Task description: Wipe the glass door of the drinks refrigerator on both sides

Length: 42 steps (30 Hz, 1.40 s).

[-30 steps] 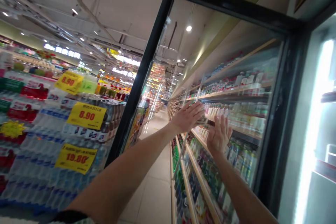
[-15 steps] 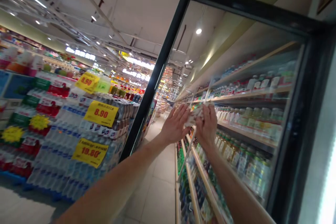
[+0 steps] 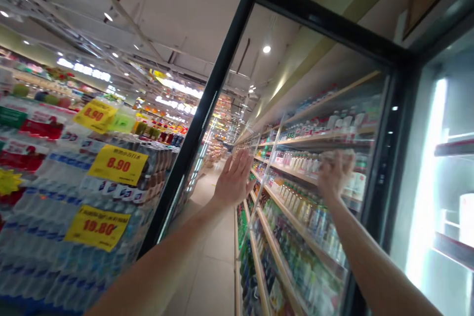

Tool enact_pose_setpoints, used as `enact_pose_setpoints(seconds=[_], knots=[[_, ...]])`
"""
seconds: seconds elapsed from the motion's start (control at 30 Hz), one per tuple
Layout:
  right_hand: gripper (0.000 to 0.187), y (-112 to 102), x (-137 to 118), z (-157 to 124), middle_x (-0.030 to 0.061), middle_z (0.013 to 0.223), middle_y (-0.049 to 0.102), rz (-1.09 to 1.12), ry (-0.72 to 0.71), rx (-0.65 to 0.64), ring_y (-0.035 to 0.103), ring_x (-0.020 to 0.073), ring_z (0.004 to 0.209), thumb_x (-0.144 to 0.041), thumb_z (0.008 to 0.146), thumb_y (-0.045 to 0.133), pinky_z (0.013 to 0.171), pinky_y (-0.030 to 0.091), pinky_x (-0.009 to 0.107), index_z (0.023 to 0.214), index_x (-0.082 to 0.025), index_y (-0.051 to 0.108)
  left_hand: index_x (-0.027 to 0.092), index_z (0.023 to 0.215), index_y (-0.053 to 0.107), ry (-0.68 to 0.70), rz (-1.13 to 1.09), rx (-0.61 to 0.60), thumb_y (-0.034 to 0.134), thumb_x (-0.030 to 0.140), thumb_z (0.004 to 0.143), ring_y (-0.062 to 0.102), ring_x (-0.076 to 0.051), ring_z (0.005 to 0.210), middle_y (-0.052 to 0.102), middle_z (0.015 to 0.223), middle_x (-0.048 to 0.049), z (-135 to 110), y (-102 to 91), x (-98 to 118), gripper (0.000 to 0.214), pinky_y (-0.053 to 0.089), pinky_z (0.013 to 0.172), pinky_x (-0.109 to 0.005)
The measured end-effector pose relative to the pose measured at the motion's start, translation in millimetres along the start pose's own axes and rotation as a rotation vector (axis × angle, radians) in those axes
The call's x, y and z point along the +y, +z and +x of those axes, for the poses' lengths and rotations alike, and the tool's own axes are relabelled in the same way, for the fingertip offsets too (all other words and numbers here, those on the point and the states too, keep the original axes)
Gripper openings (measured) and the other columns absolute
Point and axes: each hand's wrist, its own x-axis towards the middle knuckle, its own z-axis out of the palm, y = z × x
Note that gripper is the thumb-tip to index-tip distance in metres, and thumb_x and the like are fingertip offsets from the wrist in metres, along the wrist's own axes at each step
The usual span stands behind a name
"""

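Glass cooler door is standing open, filling centre to 3 o'clock. Left hand is pressing flat against it, fingers straight and close together. Right hand, at its 3 o'clock, is blurring; cannot tell its fingers. Risk: uneven pushing swinging the door, palms slipping.

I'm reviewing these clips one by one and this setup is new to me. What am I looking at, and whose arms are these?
No machine here: one camera on a person's head looks forward, so both bare arms are that person's own. It is a supermarket aisle. The left hand is open, held flat at a black-framed glass door swung out from a lit cooler. The right hand is raised at the same glass but blurred, so its grip cannot be judged. Through the glass show shelves of bottles; on the left stand packs of bottled water with yellow price signs.
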Motion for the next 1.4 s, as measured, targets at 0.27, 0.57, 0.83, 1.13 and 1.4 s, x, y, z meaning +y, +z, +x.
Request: enact_pose_setpoints(seconds=[0.27,0.57,0.83,1.13,1.4], knots=[[0.031,7.9,-21.9,-16.7,0.0104,0.139,0.043,0.023,-0.424,-0.105,0.036,0.0263,0.13,-0.029,0.084,0.044,0.104,0.031,0.051,0.107,-0.021,0.064,0.009,0.143,0.021,-0.005,0.035,-0.007,0.037,0.039,0.09,0.015,-0.026,0.14,0.024,0.149,-0.014,-0.8,3.7,-1.9,0.062,0.02,0.112,-0.046],[0.047,20.2,-37.5,-1.5,0.0102,0.143,0.039,0.125,-0.434,-0.191,0.028,0.0261,0.135,-0.028,0.083,0.041,0.108,0.027,0.05,0.128,-0.02,0.049,0.009,0.141,0.026,-0.005,0.119,-0.019,0.034,0.042,0.091,0.011,-0.024,0.14,0.024,0.149,-0.0123,-3.8,5.0,-1.5,0.06,0.021,0.112,-0.045],[0.049,3.2,22.2,19.5,0.0264,0.142,0.03,0.02,0.072,0.053,0.026,0.0336,0.133,-0.02,0.084,0.033,0.103,0.023,0.058,0.128,-0.004,0.047,0.009,0.143,0.022,0.036,0.044,-0.013,0.039,0.038,0.09,0.011,-0.027,0.14,0.024,0.149,-0.0155,-2.6,6.8,-1.7,0.063,0.015,0.113,-0.047],[0.039,5.5,6.6,7.3,0.0099,0.143,0.038,-0.022,-0.178,-0.11,0.03,0.0274,0.134,-0.028,0.086,0.039,0.106,0.026,0.054,0.121,-0.022,0.056,0.015,0.144,0.02,-0.007,-0.006,0.034,0.04,0.039,0.089,0.022,-0.025,0.138,0.031,0.146,-0.0138,-13.4,5.7,-38.6,0.063,0.016,0.112,-0.048],[0.048,19.4,-34.0,9.8,0.0099,0.147,0.033,-0.004,-0.342,-0.201,0.022,0.0266,0.138,-0.026,0.086,0.038,0.108,0.026,0.049,0.133,-0.018,0.045,0.014,0.145,0.015,-0.025,0.045,0.054,0.04,0.035,0.089,0.021,-0.026,0.138,0.029,0.147,-0.0155,-17.6,3.6,-45.3,0.065,0.016,0.111,-0.05]])
